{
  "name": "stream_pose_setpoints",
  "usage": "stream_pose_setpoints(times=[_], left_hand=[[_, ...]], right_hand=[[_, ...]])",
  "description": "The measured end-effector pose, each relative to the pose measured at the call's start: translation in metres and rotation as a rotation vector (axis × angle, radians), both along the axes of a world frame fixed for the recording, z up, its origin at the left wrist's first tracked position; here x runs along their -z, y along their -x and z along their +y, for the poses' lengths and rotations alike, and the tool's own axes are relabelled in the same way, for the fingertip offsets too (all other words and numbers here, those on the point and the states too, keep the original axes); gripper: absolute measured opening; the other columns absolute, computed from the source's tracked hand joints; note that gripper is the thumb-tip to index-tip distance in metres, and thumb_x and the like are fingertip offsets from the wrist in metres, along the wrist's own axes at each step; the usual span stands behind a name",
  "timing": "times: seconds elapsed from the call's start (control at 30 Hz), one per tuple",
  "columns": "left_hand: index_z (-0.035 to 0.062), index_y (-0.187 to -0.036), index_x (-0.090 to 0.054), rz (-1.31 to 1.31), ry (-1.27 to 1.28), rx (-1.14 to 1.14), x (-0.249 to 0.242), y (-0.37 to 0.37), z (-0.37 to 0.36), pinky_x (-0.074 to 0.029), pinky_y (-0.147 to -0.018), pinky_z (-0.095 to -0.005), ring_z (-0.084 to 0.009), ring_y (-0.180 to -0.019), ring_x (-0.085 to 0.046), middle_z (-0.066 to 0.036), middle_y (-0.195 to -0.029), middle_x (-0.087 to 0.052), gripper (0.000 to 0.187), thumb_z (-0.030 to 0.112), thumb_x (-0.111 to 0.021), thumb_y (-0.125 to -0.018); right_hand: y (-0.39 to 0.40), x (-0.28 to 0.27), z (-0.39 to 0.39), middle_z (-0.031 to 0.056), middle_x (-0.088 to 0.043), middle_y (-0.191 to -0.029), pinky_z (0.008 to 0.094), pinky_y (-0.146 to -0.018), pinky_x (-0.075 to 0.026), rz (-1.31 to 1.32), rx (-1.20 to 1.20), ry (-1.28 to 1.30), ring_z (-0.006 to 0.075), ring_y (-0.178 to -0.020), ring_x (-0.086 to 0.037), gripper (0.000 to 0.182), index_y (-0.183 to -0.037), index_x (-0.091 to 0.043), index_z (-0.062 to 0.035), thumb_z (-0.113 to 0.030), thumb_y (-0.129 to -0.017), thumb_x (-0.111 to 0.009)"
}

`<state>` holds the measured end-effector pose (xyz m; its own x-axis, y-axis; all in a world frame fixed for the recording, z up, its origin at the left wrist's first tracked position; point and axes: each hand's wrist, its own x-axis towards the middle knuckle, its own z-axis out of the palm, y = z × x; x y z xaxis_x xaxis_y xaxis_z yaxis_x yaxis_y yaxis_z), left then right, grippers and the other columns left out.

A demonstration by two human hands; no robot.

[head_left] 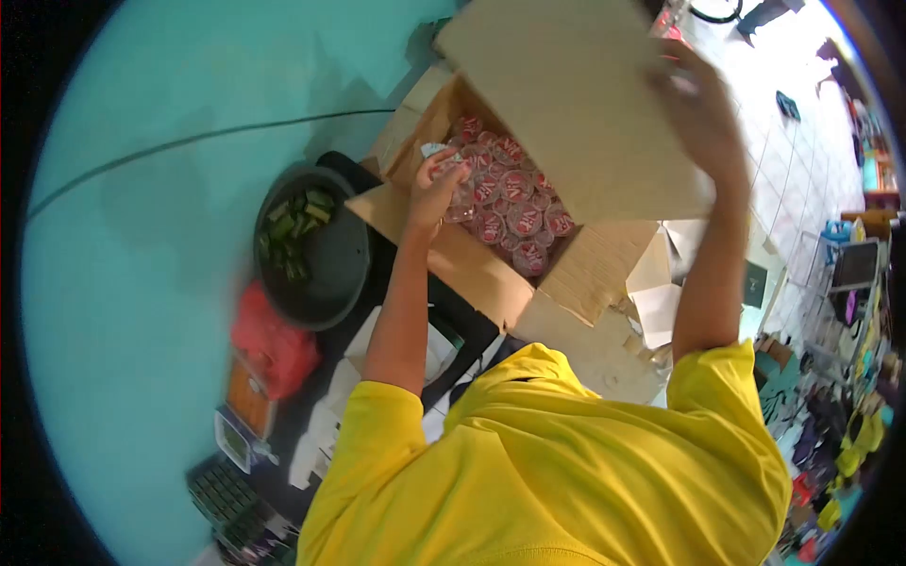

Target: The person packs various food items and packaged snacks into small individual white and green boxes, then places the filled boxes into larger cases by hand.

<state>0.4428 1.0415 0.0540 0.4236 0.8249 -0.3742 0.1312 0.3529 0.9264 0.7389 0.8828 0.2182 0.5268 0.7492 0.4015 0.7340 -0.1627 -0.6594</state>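
An open cardboard box (pixel 479 281) holds several clear plastic cups (pixel 515 186) with red print. My left hand (pixel 440 187) is at the box's left side, its fingers curled round something pale and partly clear that I cannot make out, close above the cups. A large brown cardboard piece (pixel 576 104) slants over the box's upper right part and hides some of its contents. At the right edge of that piece is my right hand (pixel 696 108), blurred by motion, its grip unclear.
Left of the box stands a dark round basin (pixel 330 255) with green pieces (pixel 300 219) inside. A red plastic bag (pixel 274 340) lies below it. A cable (pixel 217 135) runs along the turquoise wall. White cartons (pixel 658 307) lie at the box's right; cluttered goods fill the far right.
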Motion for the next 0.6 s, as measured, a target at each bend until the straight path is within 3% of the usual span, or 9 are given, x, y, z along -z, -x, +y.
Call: stream_pose_setpoints(times=[0.1,0.23,0.33,0.4,0.43,0.47,0.53,0.57,0.6], left_hand=[[0.0062,-0.124,-0.053,-0.285,0.097,-0.005,-0.035,0.030,-0.024,-0.054,-0.074,-0.0293,-0.0128,-0.086,-0.062,-0.004,-0.093,-0.062,0.043,0.011,-0.066,-0.083],[0.0079,-0.127,-0.051,-0.542,0.017,-0.072,-0.093,0.095,-0.054,-0.056,-0.071,-0.0358,-0.0193,-0.084,-0.065,-0.011,-0.099,-0.062,0.044,0.015,-0.066,-0.086],[0.0109,-0.128,-0.050,-0.515,-0.091,-0.291,-0.105,0.170,-0.067,-0.057,-0.068,-0.0348,-0.0214,-0.083,-0.066,-0.012,-0.099,-0.063,0.045,0.016,-0.065,-0.086],[0.0106,-0.129,-0.049,-0.402,-0.078,-0.461,-0.091,0.220,-0.073,-0.057,-0.063,-0.0342,-0.0215,-0.080,-0.066,-0.012,-0.098,-0.064,0.046,0.015,-0.065,-0.085],[0.0102,-0.128,-0.049,-0.381,-0.049,-0.600,-0.090,0.243,-0.079,-0.057,-0.060,-0.0342,-0.0214,-0.076,-0.066,-0.012,-0.097,-0.064,0.047,0.014,-0.065,-0.085],[0.0105,-0.127,-0.049,-0.383,-0.024,-0.698,-0.080,0.273,-0.084,-0.057,-0.060,-0.0331,-0.0199,-0.075,-0.065,-0.011,-0.096,-0.064,0.046,0.013,-0.065,-0.084],[0.0043,-0.125,-0.050,-0.348,-0.071,-0.954,-0.066,0.327,-0.096,-0.057,-0.054,-0.0351,-0.0180,-0.078,-0.062,-0.011,-0.099,-0.061,0.050,0.010,-0.068,-0.079],[0.0046,-0.123,-0.052,-0.327,-0.119,-1.060,-0.062,0.356,-0.102,-0.057,-0.053,-0.0350,-0.0179,-0.077,-0.062,-0.010,-0.097,-0.061,0.047,0.010,-0.069,-0.079],[0.0049,-0.120,-0.055,-0.307,-0.162,-1.161,-0.054,0.385,-0.108,-0.056,-0.053,-0.0350,-0.0178,-0.076,-0.062,-0.009,-0.095,-0.061,0.045,0.011,-0.069,-0.078]], right_hand=[[-0.005,-0.053,-0.082,0.0073,-0.063,-0.112,0.0244,-0.078,-0.051,0.388,-0.047,-0.054,0.0146,-0.094,-0.061,0.033,-0.123,-0.055,0.0002,-0.011,-0.093,-0.056],[0.002,-0.050,-0.175,0.0113,-0.059,-0.123,0.0281,-0.086,-0.050,0.514,0.305,-0.215,0.0186,-0.112,-0.056,0.048,-0.136,-0.045,-0.0045,-0.022,-0.093,-0.058],[-0.006,-0.018,-0.223,0.0171,-0.049,-0.135,0.0324,-0.087,-0.051,0.172,0.314,-0.060,0.0245,-0.115,-0.056,0.054,-0.138,-0.041,-0.0003,-0.025,-0.094,-0.059],[-0.028,0.009,-0.251,0.0229,-0.049,-0.131,0.0394,-0.089,-0.051,-0.250,0.210,0.128,0.0313,-0.118,-0.052,0.048,-0.135,-0.049,-0.0047,-0.014,-0.090,-0.064],[-0.037,0.016,-0.255,0.0228,-0.041,-0.139,0.0412,-0.086,-0.052,-0.200,0.137,0.090,0.0320,-0.121,-0.051,0.050,-0.136,-0.049,-0.0090,-0.009,-0.089,-0.063],[-0.049,0.015,-0.253,0.0217,-0.041,-0.140,0.0399,-0.081,-0.052,-0.626,0.129,0.198,0.0304,-0.121,-0.051,0.050,-0.138,-0.048,-0.0103,-0.004,-0.090,-0.059],[-0.044,0.008,-0.246,0.0204,-0.043,-0.139,0.0368,-0.083,-0.051,-0.598,0.151,0.217,0.0273,-0.120,-0.052,0.051,-0.139,-0.047,-0.0111,-0.003,-0.089,-0.058],[-0.035,0.001,-0.238,0.0182,-0.050,-0.134,0.0361,-0.086,-0.049,-0.124,0.291,0.194,0.0252,-0.120,-0.052,0.054,-0.139,-0.046,-0.0095,-0.001,-0.087,-0.058],[0.041,-0.027,-0.205,0.0258,-0.060,-0.113,0.0511,-0.094,-0.045,-0.362,0.305,0.104,0.0422,-0.112,-0.053,0.040,-0.117,-0.061,0.0017,-0.028,-0.094,-0.047]])
